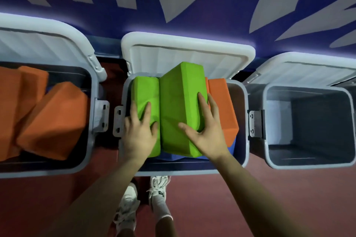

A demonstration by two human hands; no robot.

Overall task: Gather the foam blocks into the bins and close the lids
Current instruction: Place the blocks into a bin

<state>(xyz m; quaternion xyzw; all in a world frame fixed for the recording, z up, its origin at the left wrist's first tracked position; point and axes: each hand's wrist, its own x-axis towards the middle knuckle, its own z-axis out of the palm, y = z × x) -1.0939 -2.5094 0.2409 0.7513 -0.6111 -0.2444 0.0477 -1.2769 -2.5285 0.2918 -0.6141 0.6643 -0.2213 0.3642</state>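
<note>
Three grey bins stand in a row with their lids raised. The middle bin [185, 172] holds a low green foam block [143, 90], a taller green foam block [181, 86], an orange block [221, 106] and a blue block [231, 146] underneath. My left hand [138, 134] presses flat on the low green block, thumb at the gap between the two. My right hand [208, 136] is spread over the taller green block's near right corner, fingers straight. The left bin [90, 140] is packed with orange blocks [52, 115]. The right bin [267, 140] is empty.
White lids [188, 50] lean back against a blue wall with grey lettering. Metal latches sit on the bins' sides. My white shoes [159, 194] stand on red floor just in front of the middle bin.
</note>
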